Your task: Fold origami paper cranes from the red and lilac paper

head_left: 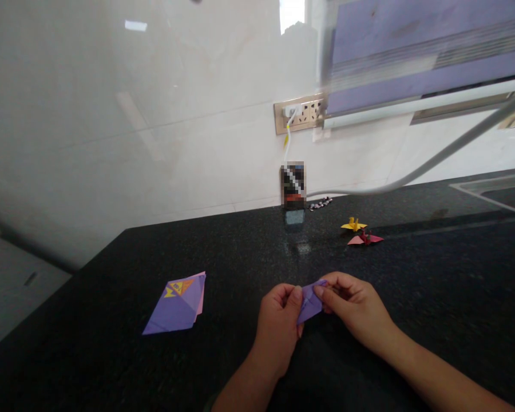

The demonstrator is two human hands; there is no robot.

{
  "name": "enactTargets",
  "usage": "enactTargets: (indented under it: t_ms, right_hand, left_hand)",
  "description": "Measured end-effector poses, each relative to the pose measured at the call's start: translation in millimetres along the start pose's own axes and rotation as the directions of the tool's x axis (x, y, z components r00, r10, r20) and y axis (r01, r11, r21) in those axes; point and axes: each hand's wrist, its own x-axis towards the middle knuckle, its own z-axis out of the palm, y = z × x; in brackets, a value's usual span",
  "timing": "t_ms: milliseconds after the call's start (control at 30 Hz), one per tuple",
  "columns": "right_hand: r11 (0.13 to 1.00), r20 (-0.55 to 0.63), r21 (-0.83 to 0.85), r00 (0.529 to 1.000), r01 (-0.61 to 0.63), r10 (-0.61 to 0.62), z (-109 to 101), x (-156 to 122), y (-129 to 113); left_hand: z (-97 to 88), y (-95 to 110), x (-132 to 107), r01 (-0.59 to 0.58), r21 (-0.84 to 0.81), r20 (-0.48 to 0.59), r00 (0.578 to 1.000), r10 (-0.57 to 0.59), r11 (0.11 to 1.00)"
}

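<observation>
A small folded piece of purple origami paper point(310, 304) is held just above the dark countertop. My left hand point(278, 320) pinches its left side between thumb and fingers. The thumb and fingertips of my right hand point(356, 303) are closed on its upper right edge. Part of the paper is hidden behind the fingers. To the left lies a purple paper packet point(174, 309) with a yellow and orange printed corner, and pink sheets stick out at its right side. Beyond my right hand stand a yellow paper crane point(354, 225) and a red-pink paper crane point(365, 239).
Against the wall leans a phone-like device point(293, 186), blurred out, beneath a wall socket point(299, 113) with a white plug and cable. A beaded string point(321, 203) lies beside it. A grey hose point(446, 149) crosses at the right, near a framed recess point(498, 191) in the countertop point(223, 240).
</observation>
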Motion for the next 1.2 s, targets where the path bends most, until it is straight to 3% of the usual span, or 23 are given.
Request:
enactTargets:
  t_ms: [833, 1200]
  right_hand:
    - [0.990, -0.064, -0.135, 0.996, 0.048, -0.057, -2.1, -3.1, -5.9]
    - [0.999, -0.056, -0.036, 0.998, 0.036, -0.038, -2.7, -2.4, -0.8]
  left_hand:
    - [-3.3, 4.5, -0.6, -0.083, 0.193, -0.022, 0.996, 0.089, 0.978]
    - [-4.5, 2.9, -0.1, -0.086, 0.236, -0.008, 0.996, 0.091, 0.968]
